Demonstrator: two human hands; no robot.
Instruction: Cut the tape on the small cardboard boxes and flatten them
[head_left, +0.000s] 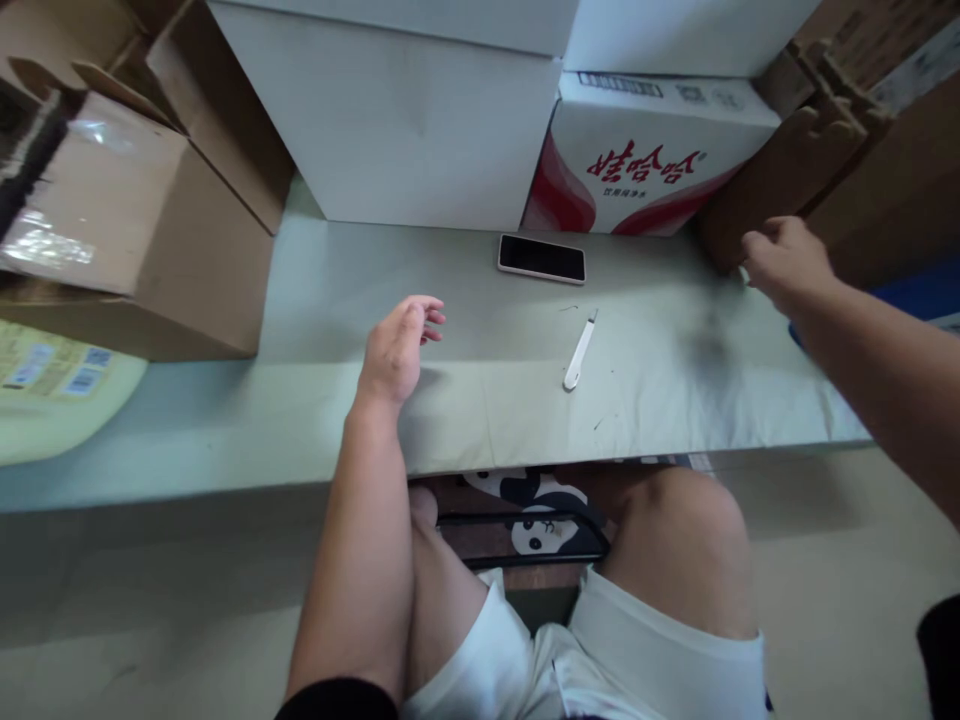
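Observation:
My left hand (399,348) is raised over the pale green cloth near its front edge, fingers curved and apart, holding nothing. Off to the right, my right hand (786,262) has its fingers bent together beside a brown cardboard box; a small pale bit shows at the fingertips, too small to name. Between the hands, a white utility knife (580,352) lies on the cloth (480,380). Behind the knife, a phone (541,259) with a dark screen lies flat before the white boxes.
White cartons (420,130) and a red-and-white printed box (637,160) line the back. Cardboard boxes stand at the left (202,250) and right (780,170). A yellowish container (67,400) lies at the far left. My knees are below the front edge.

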